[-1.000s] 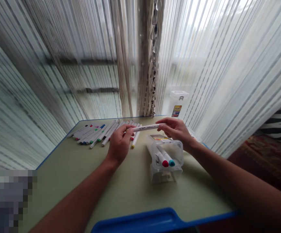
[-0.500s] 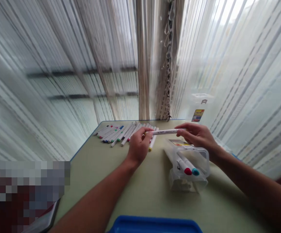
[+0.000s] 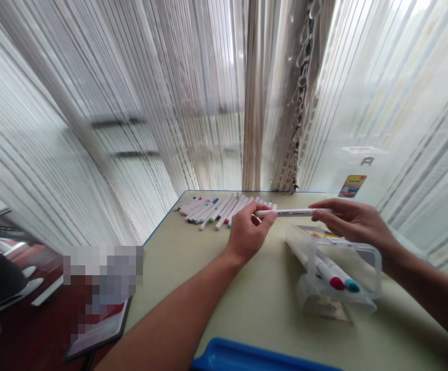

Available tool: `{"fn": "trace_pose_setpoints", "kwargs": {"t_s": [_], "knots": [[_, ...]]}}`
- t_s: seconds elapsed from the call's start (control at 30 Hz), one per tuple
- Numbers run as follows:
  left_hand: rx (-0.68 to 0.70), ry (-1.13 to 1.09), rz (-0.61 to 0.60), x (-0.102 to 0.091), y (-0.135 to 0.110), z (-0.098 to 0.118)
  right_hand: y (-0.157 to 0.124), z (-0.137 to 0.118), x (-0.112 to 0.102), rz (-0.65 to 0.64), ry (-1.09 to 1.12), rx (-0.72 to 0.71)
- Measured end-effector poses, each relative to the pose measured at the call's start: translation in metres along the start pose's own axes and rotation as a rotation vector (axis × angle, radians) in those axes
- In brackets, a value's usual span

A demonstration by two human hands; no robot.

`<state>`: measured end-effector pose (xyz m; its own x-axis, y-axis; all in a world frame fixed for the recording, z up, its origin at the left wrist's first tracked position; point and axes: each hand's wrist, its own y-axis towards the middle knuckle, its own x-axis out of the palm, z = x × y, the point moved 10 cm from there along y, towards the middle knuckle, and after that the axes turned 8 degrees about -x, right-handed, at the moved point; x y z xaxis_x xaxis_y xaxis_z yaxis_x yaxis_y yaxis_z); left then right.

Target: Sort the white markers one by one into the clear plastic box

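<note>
Fingers [image 3: 269,220] of left hand [image 3: 247,231] and right hand [image 3: 351,219] are pinching white marker [image 3: 295,212] above table [image 3: 185,250]; at its five o'clock, two markers [image 3: 351,285] are lying inside clear case [image 3: 377,265]; at nine, loose markers [image 3: 226,211] are lying uncased.

The bare left hand [image 3: 249,229] and bare right hand [image 3: 357,221] are gripping opposite ends of a slender white marker [image 3: 293,212]. A clear plastic box [image 3: 378,268] is holding red- and teal-tipped pens [image 3: 330,273]; loose white pens [image 3: 227,208] are lying on the pale-green table [image 3: 169,257].

held marker [image 3: 295,212]: white, dark print | boxed caps [image 3: 337,284]: red, teal | tabletop [image 3: 177,260]: pale green
</note>
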<state>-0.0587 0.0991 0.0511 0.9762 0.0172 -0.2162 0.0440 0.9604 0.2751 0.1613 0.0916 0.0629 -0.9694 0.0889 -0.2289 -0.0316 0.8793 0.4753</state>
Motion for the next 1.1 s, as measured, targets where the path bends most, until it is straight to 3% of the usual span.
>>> {"fn": "trace_pose_setpoints", "kwargs": {"t_s": [0.73, 1.1], "knots": [[-0.069, -0.097, -0.059, 0.003, 0.002, -0.005, 0.004, -0.007, 0.005, -0.022, 0.107, -0.025], [-0.005, -0.007, -0.025, 0.002, 0.001, -0.003, -0.001, 0.000, 0.003, -0.019, 0.036, 0.019]]}}
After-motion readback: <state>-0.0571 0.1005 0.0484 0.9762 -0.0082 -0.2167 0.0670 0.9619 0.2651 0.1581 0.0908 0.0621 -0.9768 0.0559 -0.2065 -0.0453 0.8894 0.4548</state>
